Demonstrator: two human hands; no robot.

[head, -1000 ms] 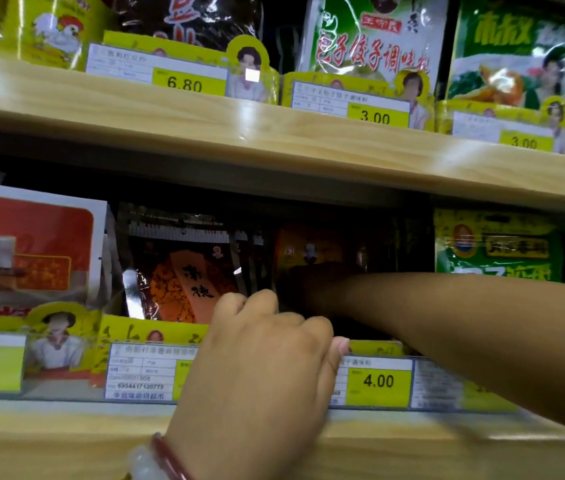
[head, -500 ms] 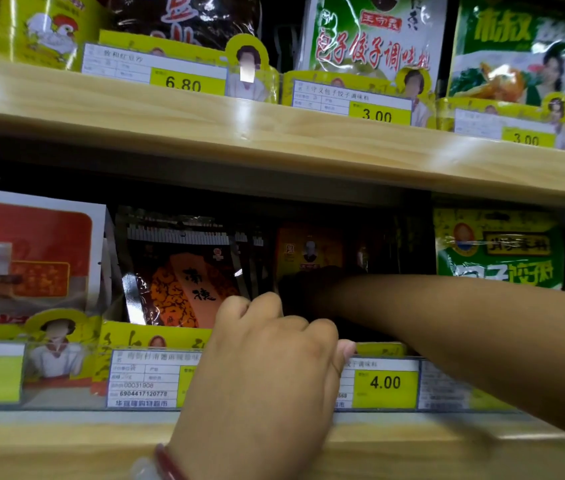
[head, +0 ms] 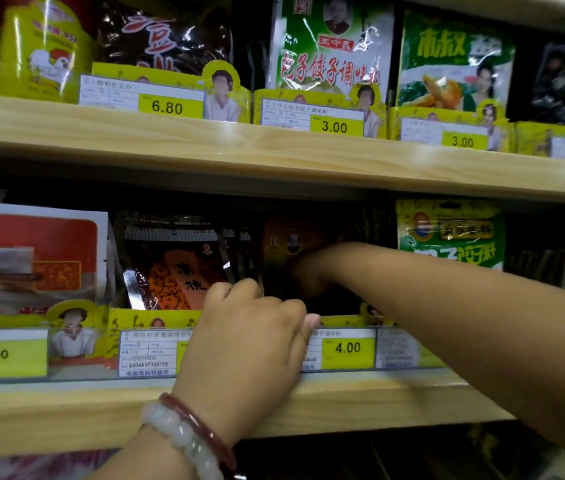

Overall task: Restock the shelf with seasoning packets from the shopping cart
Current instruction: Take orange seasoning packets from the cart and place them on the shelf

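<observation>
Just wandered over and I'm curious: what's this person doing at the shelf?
A person is restocking seasoning packets. The right hand reaches deep into the dark slot above the 4.00 tag, too shadowed to show what it holds. The left hand, fingers curled, rests at the shelf front beside the black packet.

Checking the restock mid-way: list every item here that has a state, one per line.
left hand: fingers curled over the lower shelf's front rail, by the dark packets.
right hand: reached deep into the dark slot, blurred; grip cannot be told.
dark orange-label packets: upright in a row, front one tilted.
green packet: upright, partly behind the right forearm.
4.00 price tag: in its rail, readable.
</observation>
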